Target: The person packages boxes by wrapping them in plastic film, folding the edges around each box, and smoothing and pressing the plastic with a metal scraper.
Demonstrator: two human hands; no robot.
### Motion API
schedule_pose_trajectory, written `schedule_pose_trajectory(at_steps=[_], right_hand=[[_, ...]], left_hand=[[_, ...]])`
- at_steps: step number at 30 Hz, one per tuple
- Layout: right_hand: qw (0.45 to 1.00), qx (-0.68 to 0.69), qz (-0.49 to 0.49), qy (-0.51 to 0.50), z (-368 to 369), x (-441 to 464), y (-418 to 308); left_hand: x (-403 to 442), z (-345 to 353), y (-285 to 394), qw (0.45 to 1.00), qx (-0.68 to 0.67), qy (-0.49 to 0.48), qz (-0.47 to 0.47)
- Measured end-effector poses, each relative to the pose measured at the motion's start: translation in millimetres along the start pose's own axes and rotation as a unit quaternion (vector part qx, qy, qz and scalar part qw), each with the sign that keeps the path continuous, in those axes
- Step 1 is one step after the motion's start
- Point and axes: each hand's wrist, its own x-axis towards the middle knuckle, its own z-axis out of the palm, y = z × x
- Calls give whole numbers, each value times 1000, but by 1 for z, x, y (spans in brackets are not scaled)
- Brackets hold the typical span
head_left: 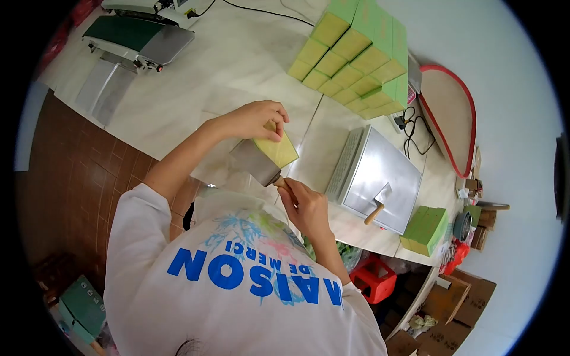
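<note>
A yellow-green block-shaped box (279, 148) is on the pale table in front of me. My left hand (261, 121) grips its upper left end, with the fingers bent over it. My right hand (306, 204) is closed around the wooden handle of a scraper (255, 161). The scraper's wide metal blade lies beside the box's lower left edge, pointing up and left. Whether the blade touches the box, I cannot tell.
Green boxes (356, 56) are stacked at the upper right. To the right, another scraper (380, 202) lies on a metal-topped case (386, 172), near more green boxes (425, 228). A green-belted machine (127, 35) stands upper left; a red stool (373, 279) is below the table.
</note>
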Motion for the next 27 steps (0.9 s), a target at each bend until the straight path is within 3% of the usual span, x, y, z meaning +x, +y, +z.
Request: schedule_pose_trajectory(at_steps=[4, 6, 7, 9, 12, 21, 27], right_hand=[[1000, -27, 9, 8, 0, 5, 5], [999, -37, 14, 9, 0, 5, 7], [999, -44, 14, 19, 0, 6, 7], [998, -50, 14, 28, 1, 6, 8], [996, -70, 24, 42, 1, 8, 9], [989, -137, 29, 52, -1, 19, 10], [987, -159, 27, 24, -6, 4, 14]], left_hand=[[-4, 0, -8, 999, -25, 43, -1], [-5, 6, -24, 984, -158, 81, -28], [-6, 10, -34, 983, -160, 82, -27], [-8, 15, -47, 938, -333, 80, -61], [-12, 27, -49, 915, -381, 108, -77], [-8, 69, -59, 860, -457, 226, -35], [-4, 74, -68, 876, -398, 270, -31]])
